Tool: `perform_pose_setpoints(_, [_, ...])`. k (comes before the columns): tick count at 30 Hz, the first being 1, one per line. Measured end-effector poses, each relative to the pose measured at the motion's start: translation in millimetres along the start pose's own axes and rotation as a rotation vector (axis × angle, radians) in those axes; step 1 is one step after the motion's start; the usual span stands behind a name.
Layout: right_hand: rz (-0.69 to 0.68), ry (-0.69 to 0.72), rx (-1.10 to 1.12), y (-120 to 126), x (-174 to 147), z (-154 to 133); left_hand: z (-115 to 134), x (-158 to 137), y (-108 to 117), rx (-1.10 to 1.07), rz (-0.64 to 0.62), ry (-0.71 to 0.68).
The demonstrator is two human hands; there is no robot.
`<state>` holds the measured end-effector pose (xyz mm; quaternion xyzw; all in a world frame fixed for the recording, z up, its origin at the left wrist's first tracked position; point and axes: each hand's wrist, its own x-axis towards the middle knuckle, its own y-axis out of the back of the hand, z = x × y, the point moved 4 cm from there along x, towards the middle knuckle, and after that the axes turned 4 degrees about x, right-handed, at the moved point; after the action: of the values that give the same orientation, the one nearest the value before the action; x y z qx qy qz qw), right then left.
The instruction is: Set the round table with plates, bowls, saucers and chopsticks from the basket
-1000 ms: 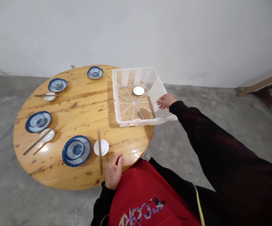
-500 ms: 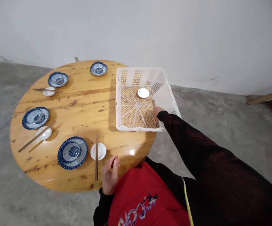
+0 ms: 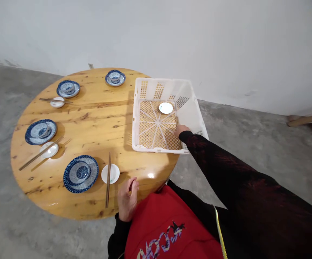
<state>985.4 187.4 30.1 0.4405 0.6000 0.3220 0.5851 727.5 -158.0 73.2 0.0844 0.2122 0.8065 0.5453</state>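
Observation:
My right hand (image 3: 181, 130) reaches down inside a white plastic basket (image 3: 134, 126), closed around a pair of thin brown chopsticks (image 3: 177, 121) beside its right wall; the fingers partly hide them. A small white dish (image 3: 166, 108) lies on the basket floor towards the back. Another white piece shows slightly at the near left corner. Over the table's near edge, my left hand (image 3: 127, 199) hangs loosely curled with thumb apart, holding nothing. To its left, chopsticks (image 3: 108, 180) lie across a small white dish (image 3: 114, 174), beside a blue-patterned bowl (image 3: 79, 172) on a blue-rimmed plate (image 3: 91, 182).
The round wooden table (image 3: 99, 126) carries more bowls on plates (image 3: 40, 132) along its left and far sides. Chopsticks rest across two other small dishes (image 3: 50, 150). Behind stands a white wall (image 3: 156, 36); a wooden bar (image 3: 307, 118) is at the right.
The view has shifted slightly. My right hand stays low at the basket's right side with the chopsticks, and my left hand has barely moved.

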Motion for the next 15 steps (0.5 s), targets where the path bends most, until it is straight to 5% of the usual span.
perform_pose_setpoints(15, [0.008, -0.061, 0.034, -13.1, 13.7, -3.7, -7.4, -7.7, -2.9, 0.000, 0.067, 0.057])
